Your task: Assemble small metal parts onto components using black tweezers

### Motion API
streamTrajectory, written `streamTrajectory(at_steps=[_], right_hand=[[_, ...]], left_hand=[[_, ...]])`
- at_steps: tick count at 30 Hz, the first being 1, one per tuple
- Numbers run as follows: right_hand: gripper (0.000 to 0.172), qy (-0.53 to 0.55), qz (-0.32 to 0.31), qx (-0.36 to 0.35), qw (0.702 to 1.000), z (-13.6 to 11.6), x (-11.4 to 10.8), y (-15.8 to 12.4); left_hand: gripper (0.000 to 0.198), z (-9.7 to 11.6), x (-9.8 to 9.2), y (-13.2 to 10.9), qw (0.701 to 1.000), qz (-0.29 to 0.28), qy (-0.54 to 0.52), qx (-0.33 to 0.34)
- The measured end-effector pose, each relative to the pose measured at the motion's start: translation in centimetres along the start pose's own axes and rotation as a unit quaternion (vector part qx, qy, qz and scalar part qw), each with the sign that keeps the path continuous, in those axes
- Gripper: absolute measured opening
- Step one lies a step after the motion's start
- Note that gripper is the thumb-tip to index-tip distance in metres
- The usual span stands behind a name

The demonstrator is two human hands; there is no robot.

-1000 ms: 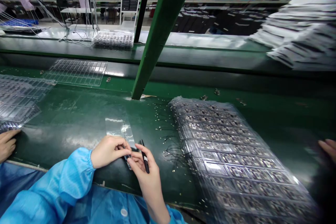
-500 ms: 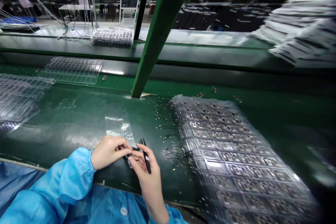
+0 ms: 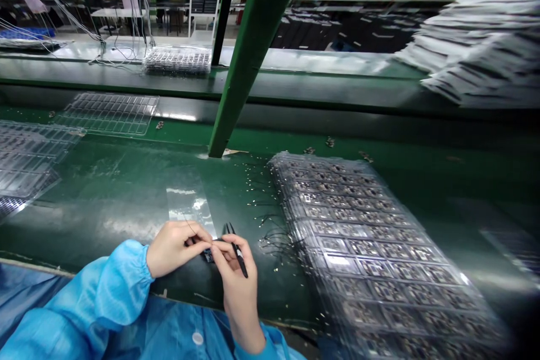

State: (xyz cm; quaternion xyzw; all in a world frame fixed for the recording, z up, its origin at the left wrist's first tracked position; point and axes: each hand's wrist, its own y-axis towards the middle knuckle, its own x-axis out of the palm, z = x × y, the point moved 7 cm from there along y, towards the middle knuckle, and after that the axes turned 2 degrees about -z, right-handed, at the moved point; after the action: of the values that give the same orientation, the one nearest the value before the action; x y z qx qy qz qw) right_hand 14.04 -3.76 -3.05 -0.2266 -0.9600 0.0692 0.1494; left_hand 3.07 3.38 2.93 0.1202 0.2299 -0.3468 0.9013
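Near the front edge of the green bench, my left hand (image 3: 175,246) is closed on a small dark circuit board (image 3: 207,255), mostly covered by the fingers. A thin black wire (image 3: 190,227) rises from between those fingers. My right hand (image 3: 239,284) is closed around black tweezers (image 3: 241,262), whose tips point up and away from me. Its thumb and fingertips meet the left fingertips at the board; what they pinch there is too small to make out. Just beyond the hands lies a clear plastic sheet (image 3: 183,202).
To the right stands a stack of clear trays (image 3: 363,236) filled with small boards. Thin black wires (image 3: 270,238) with metal ends lie along its left side. A green post (image 3: 240,67) rises ahead. More clear trays (image 3: 34,146) lie left. People work in the background.
The tweezers lean slightly further over in my right hand. The wire at my left fingers now slants left instead of standing upright, and the board has turned a little. The view has shifted slightly.
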Motion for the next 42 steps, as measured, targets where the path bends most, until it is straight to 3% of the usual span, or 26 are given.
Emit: streamTrajectory(at_steps=[12,23,27,37,42], right_hand=[[0.024,-0.011,0.025,-0.016,0.999,-0.5,-0.1,-0.6],[0.025,-0.032,0.045,-0.051,0.997,-0.7,-0.3,-1.0],[0.024,-0.039,0.043,-0.065,0.996,-0.6,-0.2,-1.0],[0.014,-0.046,-0.028,-0.063,0.997,-2.3,0.4,-1.1],[0.014,-0.064,0.046,-0.116,0.99,-1.9,0.3,-1.4]], left_hand=[[0.011,-1.5,0.6,0.0,0.995,-0.002,-0.022,-0.098],[0.014,-0.6,0.6,-0.1,0.998,0.041,-0.027,-0.034],[0.015,-0.5,0.8,-0.1,0.999,0.025,-0.034,-0.03],[0.025,-1.6,1.2,-0.2,0.999,-0.028,0.012,-0.021],[0.032,-1.9,1.1,0.0,0.998,-0.025,-0.003,-0.056]])
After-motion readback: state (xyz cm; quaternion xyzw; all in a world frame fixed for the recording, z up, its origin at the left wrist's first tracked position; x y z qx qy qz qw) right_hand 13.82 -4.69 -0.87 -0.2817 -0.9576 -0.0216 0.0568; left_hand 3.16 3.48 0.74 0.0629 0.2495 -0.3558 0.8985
